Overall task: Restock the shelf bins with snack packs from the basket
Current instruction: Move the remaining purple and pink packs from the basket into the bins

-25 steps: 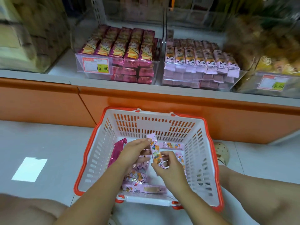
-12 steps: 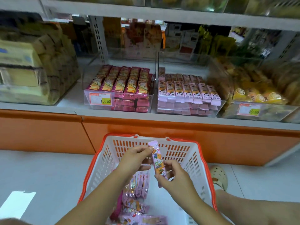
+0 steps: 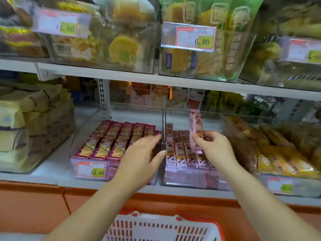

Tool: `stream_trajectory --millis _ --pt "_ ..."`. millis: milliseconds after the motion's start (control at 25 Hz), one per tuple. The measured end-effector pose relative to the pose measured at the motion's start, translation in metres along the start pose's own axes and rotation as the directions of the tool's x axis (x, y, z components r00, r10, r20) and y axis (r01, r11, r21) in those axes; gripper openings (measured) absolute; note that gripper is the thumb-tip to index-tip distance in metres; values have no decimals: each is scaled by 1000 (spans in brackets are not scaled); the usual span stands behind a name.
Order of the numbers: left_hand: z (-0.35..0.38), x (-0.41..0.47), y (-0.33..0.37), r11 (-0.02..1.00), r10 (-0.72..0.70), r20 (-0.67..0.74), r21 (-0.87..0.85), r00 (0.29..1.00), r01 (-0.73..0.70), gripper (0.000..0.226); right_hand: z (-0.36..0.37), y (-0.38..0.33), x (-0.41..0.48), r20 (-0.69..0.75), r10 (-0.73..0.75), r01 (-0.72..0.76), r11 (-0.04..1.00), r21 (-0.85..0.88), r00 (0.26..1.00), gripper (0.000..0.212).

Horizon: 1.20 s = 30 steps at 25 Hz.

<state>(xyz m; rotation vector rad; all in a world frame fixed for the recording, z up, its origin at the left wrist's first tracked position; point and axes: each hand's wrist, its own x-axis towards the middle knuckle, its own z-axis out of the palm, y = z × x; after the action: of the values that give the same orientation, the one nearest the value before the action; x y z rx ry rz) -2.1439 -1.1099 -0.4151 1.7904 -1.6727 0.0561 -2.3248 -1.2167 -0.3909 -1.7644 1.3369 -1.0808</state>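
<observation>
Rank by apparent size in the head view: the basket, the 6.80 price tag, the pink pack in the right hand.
basket, largest though cropped
6.80 price tag
pink pack in the right hand, smallest

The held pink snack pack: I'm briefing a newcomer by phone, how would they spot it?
On the lower white shelf, find the clear plastic bin of pink packs beside the magenta ones. The right hand pinches one pink snack pack above it, the only one upright; the rest lie flat.
</observation>
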Motion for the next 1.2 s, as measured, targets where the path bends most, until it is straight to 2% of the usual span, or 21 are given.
stream_trajectory --millis 120,240,360,600,680,760,840,880,1000,1040,1120,1160,1200 --pt "16 20 -10 997 58 37 39 998 -59 59 28 5 58 39 82 -78 993 -89 996 19" --pt "22 27 -17 999 53 52 1 997 -53 62 53 8 102 79 132 -105 952 -288 988 35" --pt "23 28 -19 998 57 53 -41 997 -54 63 67 20 116 157 220 -146 912 -383 963 46" --pt "21 25 -18 994 54 45 -100 998 -49 63 63 19 106 275 235 -74 867 -493 932 45" --pt "19 18 -18 992 35 19 -124 999 -32 61 49 6 88 204 145 -35 885 -464 968 42" --pt "18 1 -17 991 32 -61 -125 998 -39 54 36 -1 51 17 -35 39 959 -281 999 35" --pt "15 -21 -14 991 70 -150 -99 986 -85 39 25 -2 5 -197 -236 228 972 -62 952 28" --pt "14 -29 -15 988 116 -191 -81 975 -134 33 23 0 -12 -244 -358 363 931 -27 901 25" --pt "27 -70 -21 984 166 -17 -56 986 -167 32 29 31 -75 -103 -629 626 777 -63 770 24" --pt "37 -89 -27 989 133 81 -71 988 -128 34 34 50 -96 -14 -639 637 768 -66 769 24" --pt "63 -133 -42 996 18 306 -85 952 9 43 47 102 -141 172 -502 525 841 -134 848 27" --pt "75 -154 -50 994 -56 411 -65 910 90 46 54 130 -159 284 -338 403 889 -216 897 31" --pt "88 -175 -57 986 -125 491 -34 862 163 48 62 162 -175 366 -101 229 917 -326 925 36"
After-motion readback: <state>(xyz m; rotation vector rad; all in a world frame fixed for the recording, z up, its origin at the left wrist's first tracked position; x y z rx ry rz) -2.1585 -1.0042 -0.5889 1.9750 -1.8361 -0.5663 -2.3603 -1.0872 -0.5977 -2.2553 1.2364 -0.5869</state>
